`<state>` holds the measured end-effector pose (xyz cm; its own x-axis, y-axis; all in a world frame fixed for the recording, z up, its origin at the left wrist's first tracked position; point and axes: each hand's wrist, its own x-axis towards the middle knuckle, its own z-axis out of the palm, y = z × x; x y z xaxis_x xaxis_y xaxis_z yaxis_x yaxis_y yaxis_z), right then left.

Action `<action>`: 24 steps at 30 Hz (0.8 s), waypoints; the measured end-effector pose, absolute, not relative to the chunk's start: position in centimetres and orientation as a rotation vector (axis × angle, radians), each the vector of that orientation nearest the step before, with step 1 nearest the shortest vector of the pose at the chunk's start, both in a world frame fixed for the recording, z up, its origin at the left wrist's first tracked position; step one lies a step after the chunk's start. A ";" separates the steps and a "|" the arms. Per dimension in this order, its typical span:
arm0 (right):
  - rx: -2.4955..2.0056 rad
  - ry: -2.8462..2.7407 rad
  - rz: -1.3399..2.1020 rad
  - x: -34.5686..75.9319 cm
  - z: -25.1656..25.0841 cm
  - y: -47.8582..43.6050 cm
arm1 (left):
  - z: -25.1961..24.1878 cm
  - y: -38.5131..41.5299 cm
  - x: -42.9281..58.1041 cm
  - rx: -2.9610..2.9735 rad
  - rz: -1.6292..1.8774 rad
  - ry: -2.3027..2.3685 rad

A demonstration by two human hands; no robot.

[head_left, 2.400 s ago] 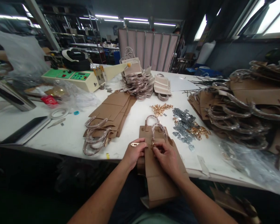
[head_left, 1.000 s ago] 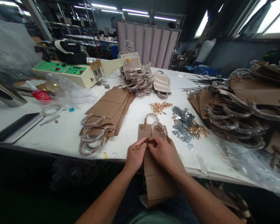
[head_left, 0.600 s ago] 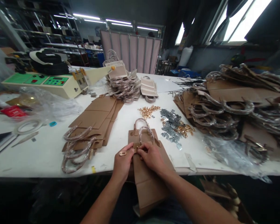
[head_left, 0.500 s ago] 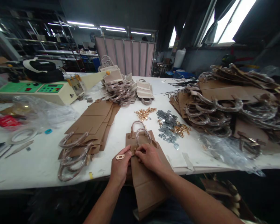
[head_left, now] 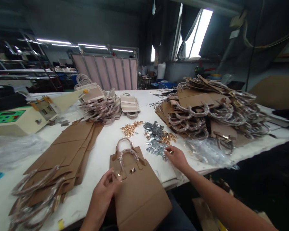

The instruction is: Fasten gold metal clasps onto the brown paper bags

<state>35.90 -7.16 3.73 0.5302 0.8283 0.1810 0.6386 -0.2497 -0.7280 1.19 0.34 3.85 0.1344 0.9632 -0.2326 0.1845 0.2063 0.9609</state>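
Note:
A flat brown paper bag (head_left: 137, 189) with wrapped loop handles lies at the white table's near edge, a small gold clasp on its front. My left hand (head_left: 103, 194) grips the bag's left edge, with a gold fitting at its fingertips. My right hand (head_left: 177, 158) has its fingers pinched at the near edge of a heap of silver metal plates (head_left: 155, 139) mixed with gold pieces. A separate heap of gold fittings (head_left: 130, 128) lies further back.
Flat brown bags (head_left: 62, 154) lie in a stack to the left. A tall pile of handled bags (head_left: 207, 109) fills the right side, with clear plastic (head_left: 207, 154) in front. A cream machine with a green panel (head_left: 16, 120) stands far left. More stacked bags (head_left: 98, 102) sit behind.
My right hand left the bag's clasp and moved right to the heap of metal plates. My left hand stays on the bag. The view swung to the right.

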 end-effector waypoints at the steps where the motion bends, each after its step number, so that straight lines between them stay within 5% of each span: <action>1: -2.030 -1.157 0.271 38.1 3.4 -6.7 | 3.9 0.6 1.0 1.292 0.797 1.317; 9: -2.238 -1.077 0.222 43.2 1.9 -3.1 | 6.4 1.3 1.0 1.987 0.784 1.509; 15: -2.106 -1.082 0.218 43.2 1.1 -4.7 | 8.7 1.6 5.1 2.499 0.819 1.152; 20: -1.944 -1.060 0.316 41.4 2.1 -6.3 | 8.5 3.5 9.0 2.740 0.515 0.810; 24: -1.618 -1.001 0.707 34.4 3.3 -7.1 | 8.2 5.7 10.9 2.836 0.246 0.717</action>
